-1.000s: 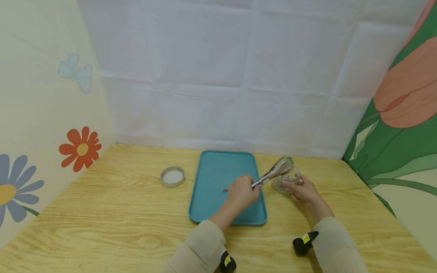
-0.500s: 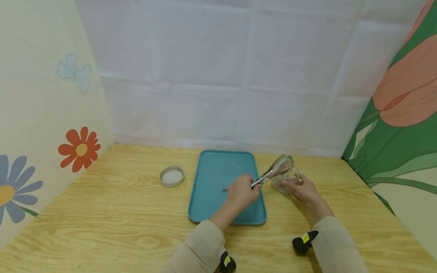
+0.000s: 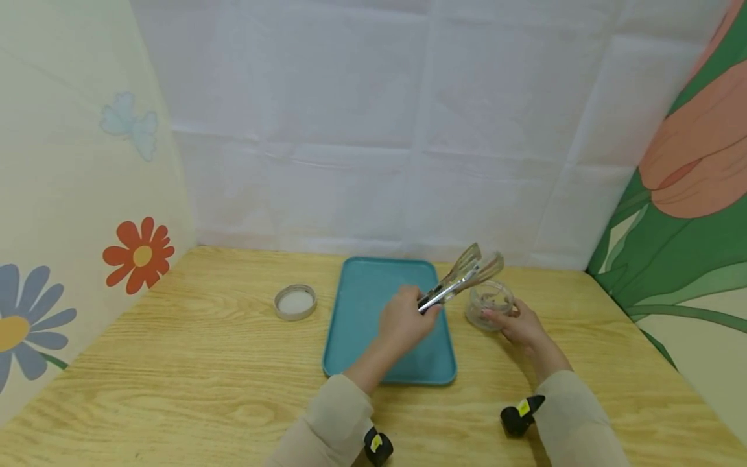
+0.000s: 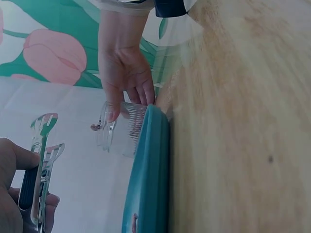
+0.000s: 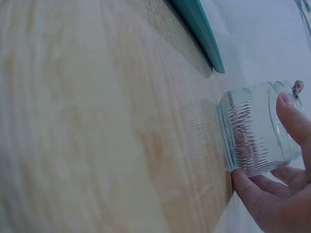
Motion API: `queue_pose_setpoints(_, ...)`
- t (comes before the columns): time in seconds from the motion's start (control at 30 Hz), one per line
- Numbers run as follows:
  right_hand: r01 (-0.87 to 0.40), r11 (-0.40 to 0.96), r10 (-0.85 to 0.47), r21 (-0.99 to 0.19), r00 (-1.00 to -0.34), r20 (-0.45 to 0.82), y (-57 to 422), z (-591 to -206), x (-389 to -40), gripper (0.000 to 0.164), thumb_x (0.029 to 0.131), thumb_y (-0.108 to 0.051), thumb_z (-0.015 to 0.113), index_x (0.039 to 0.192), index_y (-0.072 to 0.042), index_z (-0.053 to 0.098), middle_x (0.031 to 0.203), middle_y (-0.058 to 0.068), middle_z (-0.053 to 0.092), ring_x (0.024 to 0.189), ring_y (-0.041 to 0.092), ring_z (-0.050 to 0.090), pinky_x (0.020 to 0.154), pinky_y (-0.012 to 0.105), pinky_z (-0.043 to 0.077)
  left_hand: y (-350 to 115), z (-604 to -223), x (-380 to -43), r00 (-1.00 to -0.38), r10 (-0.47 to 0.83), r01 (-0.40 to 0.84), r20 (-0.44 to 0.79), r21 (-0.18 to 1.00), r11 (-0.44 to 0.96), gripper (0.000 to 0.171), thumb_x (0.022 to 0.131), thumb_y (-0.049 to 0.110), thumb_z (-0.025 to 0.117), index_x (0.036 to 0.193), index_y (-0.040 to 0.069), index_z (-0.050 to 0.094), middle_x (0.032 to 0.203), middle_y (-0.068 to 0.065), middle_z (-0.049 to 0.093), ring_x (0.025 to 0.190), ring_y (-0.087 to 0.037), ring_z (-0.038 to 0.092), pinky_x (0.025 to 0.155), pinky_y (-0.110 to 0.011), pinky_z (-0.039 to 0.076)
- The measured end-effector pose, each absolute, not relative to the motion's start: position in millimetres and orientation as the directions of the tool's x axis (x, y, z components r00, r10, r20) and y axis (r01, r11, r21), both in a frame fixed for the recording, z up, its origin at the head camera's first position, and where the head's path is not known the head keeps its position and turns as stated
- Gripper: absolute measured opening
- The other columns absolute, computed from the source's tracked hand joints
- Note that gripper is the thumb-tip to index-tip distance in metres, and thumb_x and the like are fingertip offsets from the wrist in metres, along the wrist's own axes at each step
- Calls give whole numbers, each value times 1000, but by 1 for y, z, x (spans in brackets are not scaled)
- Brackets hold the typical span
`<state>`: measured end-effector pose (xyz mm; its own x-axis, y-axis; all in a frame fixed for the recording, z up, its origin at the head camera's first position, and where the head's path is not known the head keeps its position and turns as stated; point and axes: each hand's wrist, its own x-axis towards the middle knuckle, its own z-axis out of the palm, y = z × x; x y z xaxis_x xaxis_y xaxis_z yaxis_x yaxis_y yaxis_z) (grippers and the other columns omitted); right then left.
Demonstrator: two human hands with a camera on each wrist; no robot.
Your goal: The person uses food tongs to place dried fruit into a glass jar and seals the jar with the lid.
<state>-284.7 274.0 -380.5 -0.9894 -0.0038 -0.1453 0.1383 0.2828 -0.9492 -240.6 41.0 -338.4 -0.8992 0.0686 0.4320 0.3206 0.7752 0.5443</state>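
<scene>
My left hand (image 3: 404,321) grips a pair of metal tongs (image 3: 448,292) over the right part of the blue-green tray (image 3: 379,279). The tongs' two ends stand spread apart, up and to the left of a clear glass jar (image 3: 481,316). With thumb and fingers around its side, my right hand (image 3: 522,326) holds the jar upright on the table, beside the tray. A small brownish piece (image 5: 298,87) sits at the jar's rim in both wrist views. In the left wrist view, a small pinkish piece (image 4: 134,222) shows at the tray; my left hand hides it from the head view.
A round lid (image 3: 294,303) with a white inside lies on the wooden table (image 3: 204,363), left of the tray. Behind the table hangs a white sheet (image 3: 350,162). Panels with painted flowers (image 3: 141,255) close in both sides.
My left hand has drawn the tongs up and left, away from the jar's mouth, and their ends have spread apart. My right hand and the jar stay in place.
</scene>
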Motion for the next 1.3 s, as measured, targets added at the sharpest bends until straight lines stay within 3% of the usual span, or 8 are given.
queue_pose_setpoints(0.27, 145, 280, -4, -949, -988, -152, 274, -381, -283, 83, 80, -31, 61, 136, 2, 10, 130, 29, 23, 115, 34, 32, 87, 39, 33, 27, -324, -234, -892, 57, 347, 448, 599, 722, 28, 77, 37, 63, 84, 11, 57, 76, 2, 49, 61, -13, 46, 51, -28, 37)
queue_pose_setpoints(0.67, 140, 280, -1, -950, -989, -146, 276, -381, -285, 83, 79, -33, 62, 136, 1, 12, 130, 28, 24, 113, 33, 33, 86, 37, 35, -10, -310, -226, -806, 36, 477, 591, 611, 631, 26, 70, 24, 72, 82, 5, 60, 77, -2, 52, 68, -17, 50, 57, -30, 40)
queue_pose_setpoints(1.3, 136, 283, -6, -949, -990, -144, 275, -383, -287, 86, 77, -35, 64, 136, 1, 12, 129, 28, 25, 113, 33, 33, 86, 37, 34, -76, -306, -205, -884, 94, 394, 458, 622, 676, 26, 72, 29, 70, 86, 9, 61, 80, -2, 54, 63, -12, 45, 53, -29, 38)
